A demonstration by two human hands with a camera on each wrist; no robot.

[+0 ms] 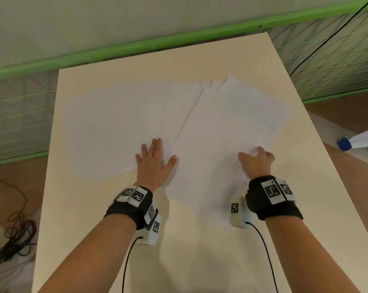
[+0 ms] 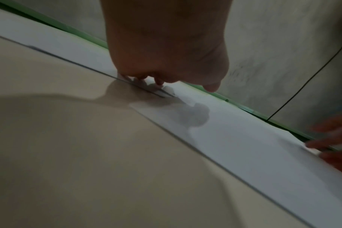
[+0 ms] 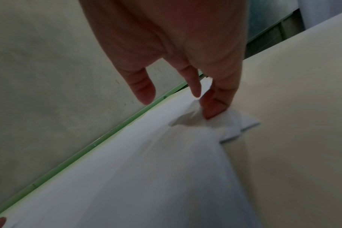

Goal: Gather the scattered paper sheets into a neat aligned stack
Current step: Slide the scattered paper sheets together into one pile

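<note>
Several white paper sheets lie fanned across the cream table, the leftmost sheet spread apart from the rest. My left hand lies flat with straight fingers on the near edges where the sheets overlap; in the left wrist view its fingertips press the paper. My right hand pinches the top sheet near its right corner. In the right wrist view the right hand puckers the sheet between thumb and fingers.
A white roll with a blue cap lies off the table's right side. A green rail with mesh runs behind the table. Dark cables are heaped on the floor at left. Bare tabletop lies near me.
</note>
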